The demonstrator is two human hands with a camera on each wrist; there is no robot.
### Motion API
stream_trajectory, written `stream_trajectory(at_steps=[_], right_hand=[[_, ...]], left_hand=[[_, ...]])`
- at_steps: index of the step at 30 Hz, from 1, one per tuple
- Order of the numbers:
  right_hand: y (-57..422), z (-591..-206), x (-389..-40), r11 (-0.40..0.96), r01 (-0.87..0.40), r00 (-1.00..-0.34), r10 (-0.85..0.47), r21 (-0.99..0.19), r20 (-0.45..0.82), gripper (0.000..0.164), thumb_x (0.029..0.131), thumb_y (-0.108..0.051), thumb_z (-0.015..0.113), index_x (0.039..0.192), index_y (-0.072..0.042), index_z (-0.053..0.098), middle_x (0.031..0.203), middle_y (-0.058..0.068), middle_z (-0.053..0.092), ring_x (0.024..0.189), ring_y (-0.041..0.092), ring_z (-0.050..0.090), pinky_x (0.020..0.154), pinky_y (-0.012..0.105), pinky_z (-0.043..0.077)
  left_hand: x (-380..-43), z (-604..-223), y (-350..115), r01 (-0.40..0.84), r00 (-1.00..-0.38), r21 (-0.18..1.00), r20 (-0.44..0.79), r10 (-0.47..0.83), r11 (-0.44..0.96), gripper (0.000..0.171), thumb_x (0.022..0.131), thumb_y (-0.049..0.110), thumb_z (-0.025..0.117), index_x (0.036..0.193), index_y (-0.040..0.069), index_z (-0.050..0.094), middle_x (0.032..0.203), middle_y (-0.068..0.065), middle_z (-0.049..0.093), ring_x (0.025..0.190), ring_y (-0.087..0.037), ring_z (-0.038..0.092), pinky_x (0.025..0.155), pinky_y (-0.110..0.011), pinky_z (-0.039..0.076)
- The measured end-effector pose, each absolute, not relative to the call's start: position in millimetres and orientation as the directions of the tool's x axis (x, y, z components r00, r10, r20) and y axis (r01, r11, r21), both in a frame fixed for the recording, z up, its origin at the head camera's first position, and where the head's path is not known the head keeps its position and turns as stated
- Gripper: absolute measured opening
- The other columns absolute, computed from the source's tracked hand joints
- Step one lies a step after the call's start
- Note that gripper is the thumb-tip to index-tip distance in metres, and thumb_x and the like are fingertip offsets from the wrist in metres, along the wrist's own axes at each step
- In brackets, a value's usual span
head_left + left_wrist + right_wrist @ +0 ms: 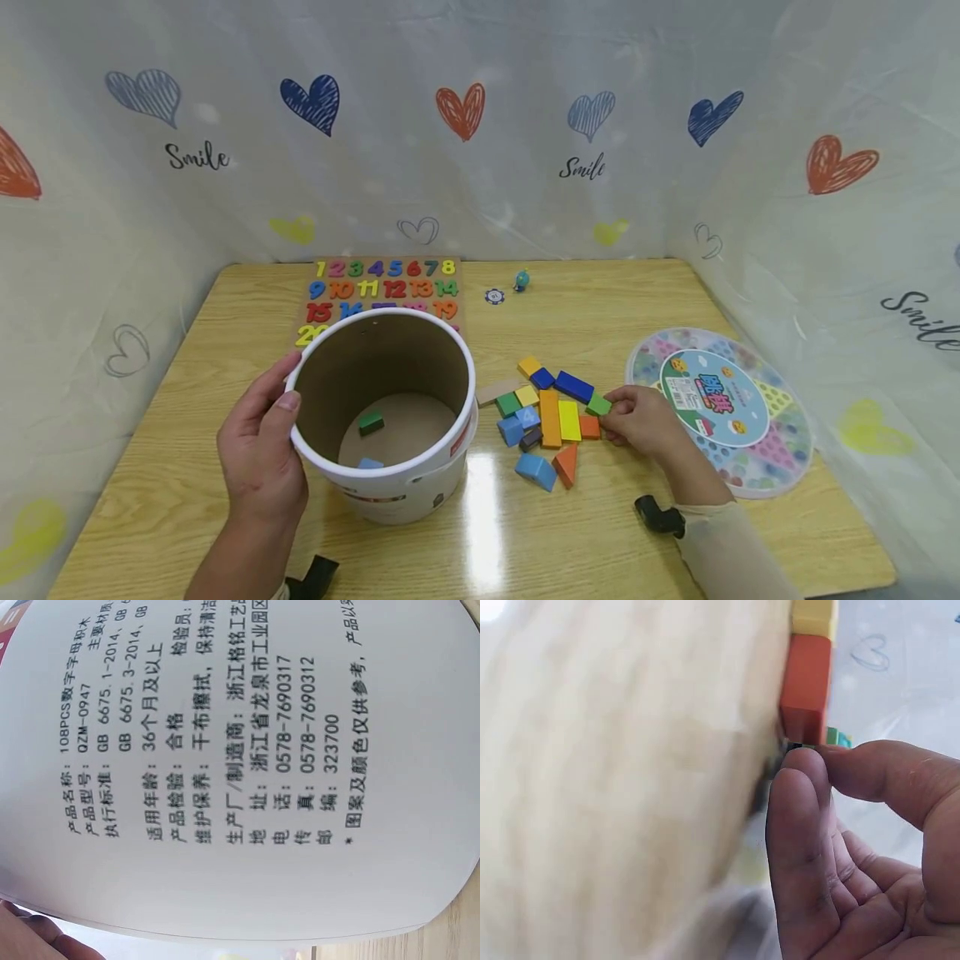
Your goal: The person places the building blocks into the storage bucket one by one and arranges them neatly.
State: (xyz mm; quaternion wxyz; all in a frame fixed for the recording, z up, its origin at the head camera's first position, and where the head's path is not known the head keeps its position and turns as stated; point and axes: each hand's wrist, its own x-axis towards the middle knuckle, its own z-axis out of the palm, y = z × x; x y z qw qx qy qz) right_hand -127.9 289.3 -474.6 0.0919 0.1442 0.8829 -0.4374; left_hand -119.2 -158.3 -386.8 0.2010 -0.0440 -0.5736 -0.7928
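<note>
My left hand [266, 446] grips the rim of a white bucket [397, 500], tilted towards me, with the thumb at the rim. Inside it lie a green block [371, 423] and a blue block [371, 463]. Printed text covers the bucket wall [225, 885] in the left wrist view. My right hand [643, 423] pinches a light green block [597, 404] at the right end of a group of blocks. Close by are a red-orange block [589, 427], a yellow block [569, 421] and a dark blue block [574, 386]. In the right wrist view, fingertips partly hide the contact.
A number board [382, 287] lies behind the bucket, partly covered by it. A round game box [780, 454] is right of my right hand. Farther back are a poker chip [494, 296] and a small blue-green figure [522, 281]. Patterned curtains surround the wooden table [570, 542].
</note>
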Motion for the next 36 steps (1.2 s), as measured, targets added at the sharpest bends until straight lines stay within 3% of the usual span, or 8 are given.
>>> stream_trajectory(at_steps=[10,18,28,36], right_hand=[[272,-421,-120,0.548,0.213,-0.974,0.054,-0.809,-0.22,0.039,0.083,-0.014,0.069,0.118,-0.002,0.057,0.085,0.019,0.064,0.068,0.033,0.067,0.062,0.037,0.057],[227,-352,-116,0.508,0.037,-0.984,-0.131,-0.861,-0.119,0.035,0.083,-0.014,0.069,0.116,-0.005,0.059,0.079,0.015,0.063,0.062,0.03,0.064,0.059,0.039,0.056],[164,-296,-112,0.404,-0.154,-0.935,-0.355,-0.901,0.0,0.03,0.079,-0.007,0.073,0.107,-0.009,0.063,0.076,0.012,0.062,0.057,0.027,0.058,0.052,0.037,0.053],[129,-283,-114,0.371,-0.226,-0.891,-0.453,-0.901,0.038,0.027,0.077,-0.006,0.074,0.103,-0.013,0.065,0.075,0.008,0.062,0.058,0.023,0.055,0.051,0.033,0.05]], left_hand=[[-119,-388,-159,0.375,-0.914,0.887,0.304,-0.269,-0.27,0.033,0.095,0.001,0.049,0.126,-0.007,0.055,0.122,-0.021,0.058,0.11,-0.029,0.055,0.087,-0.033,0.052],[-120,-389,-159,0.375,-0.914,0.891,0.308,-0.265,-0.256,0.033,0.095,0.001,0.048,0.126,-0.006,0.056,0.121,-0.023,0.057,0.11,-0.031,0.055,0.087,-0.034,0.052],[-119,-389,-160,0.367,-0.917,0.896,0.303,-0.26,-0.251,0.034,0.094,0.0,0.047,0.126,-0.003,0.058,0.12,-0.023,0.058,0.109,-0.031,0.056,0.087,-0.036,0.052],[-118,-389,-161,0.362,-0.92,0.901,0.306,-0.245,-0.238,0.034,0.095,0.0,0.046,0.127,-0.002,0.057,0.123,-0.023,0.056,0.112,-0.031,0.054,0.089,-0.035,0.051]])
